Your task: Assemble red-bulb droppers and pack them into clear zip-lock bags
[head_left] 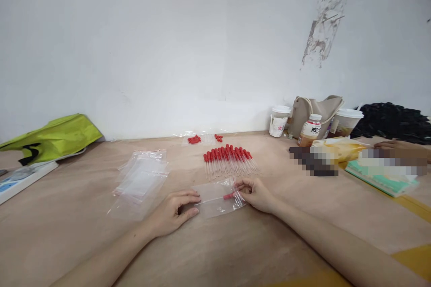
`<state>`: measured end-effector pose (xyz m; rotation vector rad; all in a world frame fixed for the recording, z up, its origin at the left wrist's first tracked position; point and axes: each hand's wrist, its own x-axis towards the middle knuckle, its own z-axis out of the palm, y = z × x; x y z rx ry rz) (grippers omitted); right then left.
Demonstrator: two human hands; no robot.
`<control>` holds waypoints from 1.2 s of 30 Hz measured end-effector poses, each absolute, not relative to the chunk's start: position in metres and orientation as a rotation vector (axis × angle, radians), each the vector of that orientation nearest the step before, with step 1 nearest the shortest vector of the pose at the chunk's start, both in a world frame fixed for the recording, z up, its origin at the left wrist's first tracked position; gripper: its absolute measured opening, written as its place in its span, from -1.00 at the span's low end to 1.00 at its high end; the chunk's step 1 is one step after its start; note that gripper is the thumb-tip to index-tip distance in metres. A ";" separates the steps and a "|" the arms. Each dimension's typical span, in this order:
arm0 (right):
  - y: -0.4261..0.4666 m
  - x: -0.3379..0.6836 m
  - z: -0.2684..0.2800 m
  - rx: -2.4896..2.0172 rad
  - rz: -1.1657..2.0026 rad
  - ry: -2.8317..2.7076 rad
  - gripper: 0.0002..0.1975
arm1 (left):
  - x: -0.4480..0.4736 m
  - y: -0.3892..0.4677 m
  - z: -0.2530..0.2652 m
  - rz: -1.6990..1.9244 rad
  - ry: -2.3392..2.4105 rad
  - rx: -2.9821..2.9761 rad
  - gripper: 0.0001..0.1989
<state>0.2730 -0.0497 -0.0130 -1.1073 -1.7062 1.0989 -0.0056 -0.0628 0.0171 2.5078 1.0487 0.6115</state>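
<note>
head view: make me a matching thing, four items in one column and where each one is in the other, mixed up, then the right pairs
Column one
1. Left hand
2. Right hand
3. Pile of clear bags
4. Row of red-topped sticks

Column two
A. Beyond the single bag, toward the wall
B. At the single bag's end nearer the red end of the lone stick
C. Overlapping, to the left of the single bag
D. At the single bag's end farther from that red end

Right pairs: 1-D, 2-B, 3-C, 4-A
</note>
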 end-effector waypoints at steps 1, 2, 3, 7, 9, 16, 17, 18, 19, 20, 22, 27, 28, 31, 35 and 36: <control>-0.048 0.275 -0.013 -1.121 1.124 -1.703 -0.69 | -0.007 -0.062 0.017 0.602 1.034 2.505 -0.70; -0.045 0.277 -0.012 -1.140 1.147 -1.706 -0.70 | -0.007 -0.061 0.016 0.594 1.021 2.504 -0.70; -0.042 0.281 -0.011 -1.166 1.145 -1.715 -0.70 | -0.008 -0.060 0.016 0.587 1.009 2.504 -0.70; -0.014 0.297 0.002 -1.309 0.718 -1.759 -0.80 | -0.008 -0.059 0.016 0.557 0.989 2.517 -0.71; 0.005 0.301 0.014 -1.419 0.426 -1.771 -0.81 | -0.007 -0.059 0.017 0.542 0.989 2.525 -0.70; 0.066 0.276 0.045 -1.636 -0.023 -1.799 -0.67 | -0.007 -0.060 0.017 0.541 0.995 2.536 -0.70; 0.073 0.271 0.045 -1.677 -0.010 -1.791 -0.64 | -0.007 -0.060 0.017 0.541 0.996 2.534 -0.70; 0.079 0.267 0.045 -1.719 0.013 -1.783 -0.62 | -0.007 -0.060 0.016 0.541 0.996 2.533 -0.70; 0.085 0.263 0.044 -1.756 0.043 -1.774 -0.60 | -0.007 -0.060 0.016 0.540 0.994 2.534 -0.70; 0.091 0.260 0.043 -1.783 0.075 -1.765 -0.60 | -0.007 -0.060 0.016 0.542 0.990 2.535 -0.70; 0.101 0.257 0.041 -1.812 0.137 -1.737 -0.64 | -0.006 -0.060 0.016 0.540 0.979 2.539 -0.70; 0.114 0.256 0.044 -1.826 0.316 -1.613 -0.79 | -0.006 -0.062 0.020 0.529 0.979 2.511 -0.69; 0.114 0.257 0.048 -1.802 0.344 -1.587 -0.78 | -0.006 -0.062 0.020 0.524 0.983 2.507 -0.69; 0.106 0.265 0.066 -1.655 0.416 -1.531 -0.70 | -0.007 -0.061 0.020 0.496 1.009 2.523 -0.69; 0.071 0.289 0.082 -1.410 0.476 -1.476 -0.63 | -0.009 -0.059 0.016 0.483 1.039 2.543 -0.67; 0.058 0.296 0.080 -1.351 0.486 -1.452 -0.62 | -0.009 -0.058 0.016 0.489 1.041 2.544 -0.67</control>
